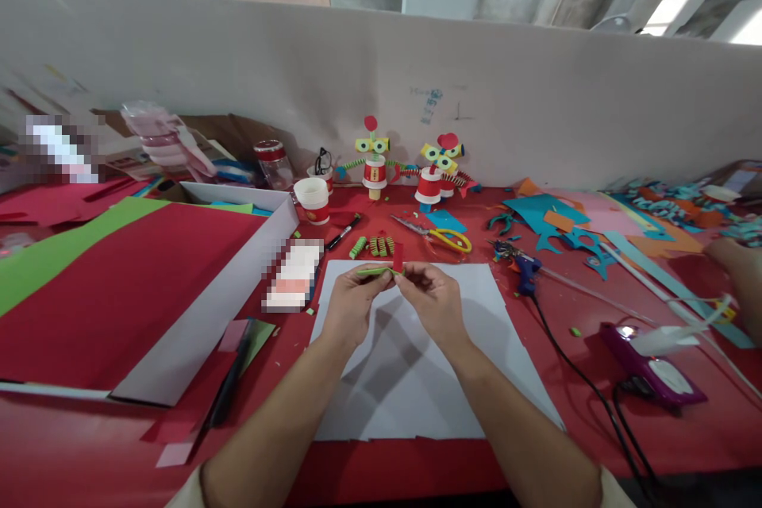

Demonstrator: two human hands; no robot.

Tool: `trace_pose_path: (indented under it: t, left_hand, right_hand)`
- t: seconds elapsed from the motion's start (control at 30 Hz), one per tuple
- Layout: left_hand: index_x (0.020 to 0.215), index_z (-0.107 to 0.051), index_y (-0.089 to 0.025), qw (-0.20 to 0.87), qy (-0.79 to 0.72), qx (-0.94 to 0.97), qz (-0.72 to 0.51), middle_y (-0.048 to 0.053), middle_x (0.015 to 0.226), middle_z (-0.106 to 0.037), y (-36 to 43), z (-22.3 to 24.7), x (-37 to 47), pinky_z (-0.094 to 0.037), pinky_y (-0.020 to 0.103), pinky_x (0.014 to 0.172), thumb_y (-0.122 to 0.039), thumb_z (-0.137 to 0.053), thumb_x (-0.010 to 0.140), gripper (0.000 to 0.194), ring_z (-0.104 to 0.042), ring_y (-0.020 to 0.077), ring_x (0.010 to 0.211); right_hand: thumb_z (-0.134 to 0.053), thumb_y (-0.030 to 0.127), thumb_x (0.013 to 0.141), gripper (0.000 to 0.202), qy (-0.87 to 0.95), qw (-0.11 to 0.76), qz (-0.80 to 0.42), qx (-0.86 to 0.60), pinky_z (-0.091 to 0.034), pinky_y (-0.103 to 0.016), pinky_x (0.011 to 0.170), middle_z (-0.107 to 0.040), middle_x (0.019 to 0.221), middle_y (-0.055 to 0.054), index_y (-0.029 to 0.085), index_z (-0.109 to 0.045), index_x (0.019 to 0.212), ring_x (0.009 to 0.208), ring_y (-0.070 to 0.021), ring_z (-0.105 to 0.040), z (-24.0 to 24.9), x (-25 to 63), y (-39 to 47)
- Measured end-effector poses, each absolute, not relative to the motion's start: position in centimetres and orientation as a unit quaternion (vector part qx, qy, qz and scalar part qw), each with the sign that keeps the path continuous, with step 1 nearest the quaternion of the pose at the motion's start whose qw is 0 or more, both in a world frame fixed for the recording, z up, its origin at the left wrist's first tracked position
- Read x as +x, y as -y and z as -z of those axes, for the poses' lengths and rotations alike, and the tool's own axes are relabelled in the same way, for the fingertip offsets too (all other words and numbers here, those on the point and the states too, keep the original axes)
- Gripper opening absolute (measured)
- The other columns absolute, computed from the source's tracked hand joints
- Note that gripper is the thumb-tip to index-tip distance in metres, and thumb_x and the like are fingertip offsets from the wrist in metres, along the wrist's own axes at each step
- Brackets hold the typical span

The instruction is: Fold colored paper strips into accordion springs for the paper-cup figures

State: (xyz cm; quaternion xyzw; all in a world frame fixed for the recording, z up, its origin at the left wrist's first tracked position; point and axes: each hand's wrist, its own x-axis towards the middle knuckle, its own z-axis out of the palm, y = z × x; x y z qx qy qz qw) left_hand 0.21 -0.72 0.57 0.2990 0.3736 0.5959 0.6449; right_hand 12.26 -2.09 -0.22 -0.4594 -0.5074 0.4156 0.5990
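Over the white sheet (410, 405), my left hand (350, 305) pinches a green paper strip (370, 271) between thumb and fingers. My right hand (434, 303) is closed on a red paper strip (398, 255), which stands upright beside the green one. The two strips meet at my fingertips; whether they are joined there I cannot tell. Just beyond my hands lie folded red-and-green paper springs (382, 246) and a green paper coil (358, 247). Yellow-handled scissors (449, 239) rest past my right hand.
Two paper-cup figures (375, 172) stand by the wall. At left are a box with red paper (136, 286), a black knife (235, 377) and a phone (296, 275). A glue gun (527, 274), power strip (655, 373) and paper scraps (544, 214) lie right, near another person's hand (738, 270).
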Motion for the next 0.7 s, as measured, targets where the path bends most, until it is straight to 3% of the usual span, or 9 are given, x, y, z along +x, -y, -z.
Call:
trace_pose_path:
  t: [0.23,0.4,0.57,0.7]
  left_hand:
    - [0.07,-0.073,-0.017,0.639,-0.345,0.33,-0.603,0.0,0.069,-0.069,1.1,-0.4,0.6,-0.047,0.026,0.073,-0.02,-0.081,0.055,0.018,-0.06,0.011,0.069]
    - [0.065,-0.071,-0.015,0.664,-0.329,0.343,-0.577,0.0,0.066,-0.067,1.3,-0.4,0.8,-0.045,0.025,0.074,-0.021,-0.08,0.058,0.013,-0.059,0.0109,0.069]
    - [0.061,-0.069,-0.015,0.72,-0.313,0.258,-0.563,-0.001,0.063,-0.066,0.8,-0.2,0.3,-0.045,0.023,0.074,-0.018,-0.085,0.048,0.02,-0.058,0.0092,0.064]
    - [0.057,-0.066,-0.014,0.755,-0.321,0.259,-0.51,-0.002,0.058,-0.062,0.3,-0.2,-0.5,-0.044,0.021,0.066,-0.02,-0.086,0.047,0.023,-0.054,0.0072,0.058]
  right_hand:
    - [-0.072,0.027,0.069,0.014,0.414,0.652,-0.485,-0.41,-0.048,-0.026,0.066,-0.066,0.07,0.002,0.019,-0.068,0.08,0.065,-0.0115,-0.058,0.5,11.5,2.0]
    - [-0.072,0.027,0.071,0.014,0.383,0.667,-0.518,-0.374,-0.047,-0.028,0.073,-0.066,0.074,0.002,0.02,-0.066,0.082,0.07,-0.0123,-0.058,0.6,11.0,2.2]
    - [-0.071,0.027,0.074,0.014,0.434,0.648,-0.509,-0.364,-0.045,-0.026,0.075,-0.062,0.079,0.002,0.022,-0.063,0.085,0.075,-0.012,-0.055,0.5,11.3,2.4]
    - [-0.075,0.026,0.069,0.027,0.489,0.62,-0.475,-0.388,-0.044,-0.025,0.069,-0.055,0.086,0.002,0.026,-0.06,0.091,0.077,-0.0122,-0.051,0.0,12.6,1.9]
